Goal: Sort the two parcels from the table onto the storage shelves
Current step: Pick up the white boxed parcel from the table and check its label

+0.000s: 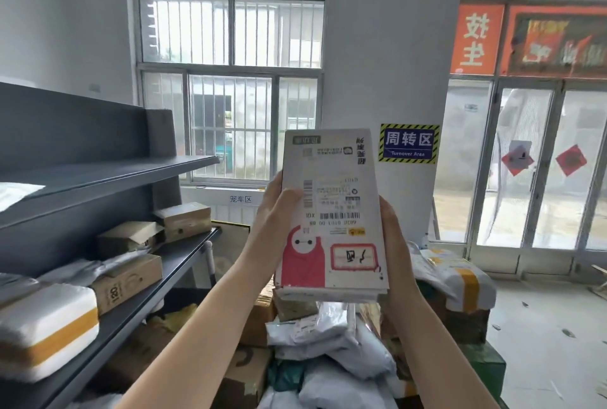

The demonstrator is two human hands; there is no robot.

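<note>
Dark grey metal shelves are seen left of the parcel, w/ brown cardboard boxes and a white foam pkg w/ yellow tape laid on them. The parcel is a flat, white, smooth box w/ a pink cartoon figure, barcode labels and a red-framed stamp; it is held upright at centre, printing upside down. Its left edge is gripped by the left hand, thumb on the front; its right edge is clasped by the right hand. Below it, grey poly bags are heaped. Behind it a barred window is set in a white wall; right of it, a blue sign and glass doors.
</note>
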